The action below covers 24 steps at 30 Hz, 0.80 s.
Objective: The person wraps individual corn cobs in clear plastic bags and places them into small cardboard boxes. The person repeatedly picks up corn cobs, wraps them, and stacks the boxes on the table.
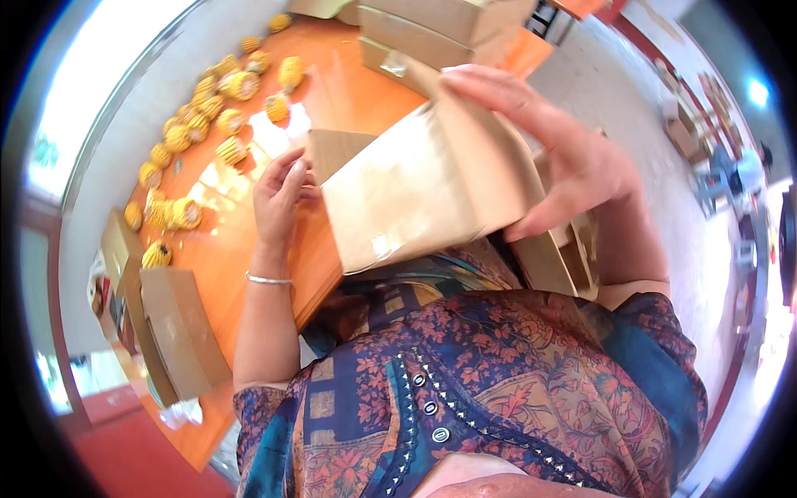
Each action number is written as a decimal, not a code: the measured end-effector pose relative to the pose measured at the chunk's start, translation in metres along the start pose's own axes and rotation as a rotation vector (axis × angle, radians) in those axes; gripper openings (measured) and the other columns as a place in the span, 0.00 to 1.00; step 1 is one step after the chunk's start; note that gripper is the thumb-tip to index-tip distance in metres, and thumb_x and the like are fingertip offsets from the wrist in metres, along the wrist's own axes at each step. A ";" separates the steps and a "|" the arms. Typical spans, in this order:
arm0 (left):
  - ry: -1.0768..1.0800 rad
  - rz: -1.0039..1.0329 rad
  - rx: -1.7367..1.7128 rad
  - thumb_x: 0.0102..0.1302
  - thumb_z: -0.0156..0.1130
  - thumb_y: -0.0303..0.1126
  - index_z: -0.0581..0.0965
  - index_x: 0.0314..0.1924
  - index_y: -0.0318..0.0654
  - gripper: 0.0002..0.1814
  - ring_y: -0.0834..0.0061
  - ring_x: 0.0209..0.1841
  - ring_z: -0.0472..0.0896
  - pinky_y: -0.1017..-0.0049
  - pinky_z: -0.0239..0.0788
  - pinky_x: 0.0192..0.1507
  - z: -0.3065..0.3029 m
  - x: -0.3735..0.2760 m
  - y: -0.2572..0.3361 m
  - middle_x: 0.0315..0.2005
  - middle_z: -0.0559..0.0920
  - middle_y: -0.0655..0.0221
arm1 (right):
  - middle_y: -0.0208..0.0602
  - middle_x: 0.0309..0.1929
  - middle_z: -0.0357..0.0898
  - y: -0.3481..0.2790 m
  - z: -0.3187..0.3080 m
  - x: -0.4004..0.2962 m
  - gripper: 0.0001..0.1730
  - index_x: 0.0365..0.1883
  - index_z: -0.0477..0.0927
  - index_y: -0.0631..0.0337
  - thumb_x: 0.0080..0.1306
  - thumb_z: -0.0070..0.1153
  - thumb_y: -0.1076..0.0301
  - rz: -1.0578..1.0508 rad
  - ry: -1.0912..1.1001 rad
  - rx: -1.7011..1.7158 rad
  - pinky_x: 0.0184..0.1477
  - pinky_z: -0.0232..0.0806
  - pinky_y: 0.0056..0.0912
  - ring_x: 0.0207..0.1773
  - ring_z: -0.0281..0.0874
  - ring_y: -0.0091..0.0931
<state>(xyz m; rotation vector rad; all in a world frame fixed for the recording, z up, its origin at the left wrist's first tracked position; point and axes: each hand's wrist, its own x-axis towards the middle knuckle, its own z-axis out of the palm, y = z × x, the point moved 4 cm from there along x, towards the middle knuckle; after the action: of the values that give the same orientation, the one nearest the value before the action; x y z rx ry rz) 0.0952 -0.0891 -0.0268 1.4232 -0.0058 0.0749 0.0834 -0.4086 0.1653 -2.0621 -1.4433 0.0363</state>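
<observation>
A cardboard box (398,193) is tilted in front of my body at the edge of the orange table (348,75). My right hand (554,149) spans its right end, thumb at the lower corner and fingers at the upper edge. Beside the box's left side is my left hand (283,187), its fingers curled loosely; whether they touch the cardboard is unclear. A bracelet circles the left wrist. Cut pieces of corn on the cob (240,85) lie on the table beyond my left hand, several of them in a curved row along the wall side.
Cardboard boxes (417,31) are stacked at the table's far end. An open cardboard box (183,330) stands at the left. More cardboard boxes (548,261) are low at my right. Farther right, a person (744,171) is near a blue stool (710,190).
</observation>
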 end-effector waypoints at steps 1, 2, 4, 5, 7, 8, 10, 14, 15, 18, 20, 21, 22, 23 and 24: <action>-0.036 -0.021 -0.087 0.74 0.51 0.37 0.72 0.57 0.29 0.20 0.77 0.48 0.79 0.79 0.73 0.50 -0.009 0.004 -0.004 0.49 0.79 0.64 | 0.52 0.72 0.54 -0.013 0.012 0.018 0.63 0.71 0.57 0.68 0.43 0.76 0.51 -0.039 -0.019 -0.139 0.71 0.50 0.43 0.74 0.53 0.42; -0.074 -0.037 -0.173 0.75 0.50 0.41 0.72 0.58 0.29 0.22 0.75 0.50 0.79 0.77 0.73 0.51 -0.018 0.006 -0.004 0.50 0.79 0.64 | 0.52 0.71 0.54 -0.024 0.022 0.032 0.60 0.71 0.61 0.57 0.40 0.76 0.53 -0.050 -0.012 -0.287 0.69 0.51 0.47 0.72 0.53 0.48; -0.194 -0.046 -0.431 0.75 0.46 0.49 0.71 0.59 0.29 0.28 0.72 0.54 0.78 0.73 0.70 0.56 -0.007 0.002 0.022 0.53 0.78 0.61 | 0.47 0.71 0.54 -0.029 0.043 0.055 0.62 0.71 0.59 0.41 0.35 0.77 0.60 -0.131 -0.050 -0.421 0.68 0.52 0.49 0.70 0.55 0.47; -0.262 -0.048 -0.557 0.75 0.45 0.53 0.70 0.60 0.29 0.32 0.70 0.56 0.77 0.71 0.69 0.59 -0.004 0.002 0.032 0.54 0.78 0.60 | 0.44 0.71 0.54 -0.029 0.052 0.063 0.65 0.72 0.59 0.33 0.33 0.78 0.63 -0.169 -0.064 -0.487 0.68 0.52 0.50 0.69 0.55 0.47; -0.306 -0.032 -0.586 0.70 0.43 0.63 0.64 0.65 0.29 0.41 0.66 0.62 0.71 0.65 0.62 0.65 -0.027 0.002 0.036 0.59 0.73 0.55 | 0.43 0.71 0.54 -0.028 0.068 0.080 0.58 0.69 0.61 0.28 0.38 0.74 0.64 -0.240 -0.097 -0.565 0.66 0.53 0.53 0.68 0.55 0.46; -0.337 -0.004 -0.606 0.69 0.44 0.64 0.62 0.66 0.29 0.43 0.66 0.63 0.70 0.66 0.62 0.65 -0.028 0.000 0.043 0.60 0.71 0.54 | 0.43 0.71 0.54 -0.024 0.074 0.085 0.55 0.69 0.61 0.27 0.41 0.72 0.64 -0.276 -0.102 -0.607 0.66 0.53 0.54 0.68 0.55 0.45; -0.349 0.024 -0.600 0.69 0.53 0.57 0.56 0.69 0.30 0.43 0.64 0.66 0.66 0.65 0.59 0.67 -0.038 -0.001 0.047 0.65 0.65 0.54 | 0.41 0.70 0.55 -0.012 0.088 0.094 0.46 0.68 0.62 0.25 0.50 0.65 0.65 -0.353 -0.075 -0.696 0.66 0.53 0.56 0.68 0.55 0.45; -0.166 0.016 -0.419 0.60 0.61 0.30 0.55 0.70 0.32 0.40 0.64 0.64 0.69 0.66 0.61 0.65 -0.047 -0.004 0.057 0.62 0.68 0.53 | 0.38 0.71 0.55 0.013 0.101 0.107 0.45 0.68 0.62 0.24 0.51 0.64 0.65 -0.504 0.036 -0.806 0.66 0.53 0.56 0.68 0.56 0.44; -0.146 0.020 -0.420 0.60 0.60 0.28 0.55 0.70 0.32 0.39 0.65 0.61 0.71 0.67 0.64 0.63 -0.049 -0.005 0.058 0.60 0.70 0.52 | 0.38 0.71 0.56 0.018 0.105 0.108 0.46 0.67 0.62 0.24 0.50 0.65 0.64 -0.506 0.035 -0.801 0.66 0.53 0.56 0.68 0.56 0.44; -0.077 0.027 -0.410 0.59 0.58 0.21 0.56 0.69 0.33 0.39 0.66 0.54 0.78 0.70 0.70 0.57 -0.053 -0.002 0.054 0.54 0.75 0.51 | 0.37 0.71 0.56 0.025 0.107 0.109 0.48 0.67 0.63 0.26 0.46 0.67 0.62 -0.451 -0.005 -0.711 0.67 0.52 0.55 0.69 0.56 0.43; -0.014 0.026 -0.384 0.59 0.55 0.17 0.55 0.70 0.35 0.38 0.66 0.52 0.80 0.70 0.72 0.55 -0.061 0.004 0.041 0.51 0.79 0.49 | 0.36 0.70 0.58 0.026 0.105 0.106 0.50 0.68 0.63 0.30 0.43 0.69 0.61 -0.420 -0.035 -0.625 0.67 0.52 0.52 0.68 0.58 0.41; 0.005 0.025 -0.358 0.59 0.55 0.16 0.55 0.70 0.35 0.38 0.67 0.51 0.81 0.71 0.73 0.54 -0.063 0.005 0.040 0.49 0.80 0.50 | 0.35 0.69 0.60 0.026 0.101 0.106 0.51 0.68 0.64 0.33 0.43 0.70 0.60 -0.421 -0.040 -0.581 0.66 0.52 0.51 0.68 0.59 0.40; 0.022 0.024 -0.333 0.59 0.54 0.16 0.55 0.70 0.35 0.38 0.67 0.50 0.81 0.71 0.74 0.53 -0.064 0.006 0.039 0.48 0.81 0.50 | 0.35 0.68 0.61 0.025 0.097 0.105 0.52 0.68 0.64 0.35 0.42 0.71 0.59 -0.421 -0.045 -0.539 0.66 0.52 0.50 0.67 0.61 0.38; 0.039 0.023 -0.309 0.59 0.54 0.15 0.55 0.70 0.35 0.38 0.67 0.49 0.82 0.72 0.74 0.52 -0.065 0.006 0.038 0.47 0.82 0.51 | 0.34 0.65 0.64 0.026 0.092 0.104 0.52 0.69 0.64 0.38 0.42 0.71 0.59 -0.383 -0.039 -0.509 0.65 0.53 0.48 0.65 0.63 0.37; 0.055 0.034 -0.309 0.59 0.55 0.15 0.56 0.69 0.35 0.38 0.69 0.47 0.82 0.73 0.75 0.50 -0.063 0.005 0.040 0.45 0.82 0.52 | 0.33 0.63 0.67 0.027 0.086 0.103 0.51 0.69 0.63 0.41 0.43 0.71 0.59 -0.345 -0.031 -0.479 0.64 0.53 0.46 0.64 0.65 0.35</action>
<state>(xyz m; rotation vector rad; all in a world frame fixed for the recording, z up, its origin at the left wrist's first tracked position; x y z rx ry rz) 0.0955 -0.0206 0.0036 1.1122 0.0036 0.1350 0.1168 -0.2862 0.1147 -2.1394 -1.9535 -0.4599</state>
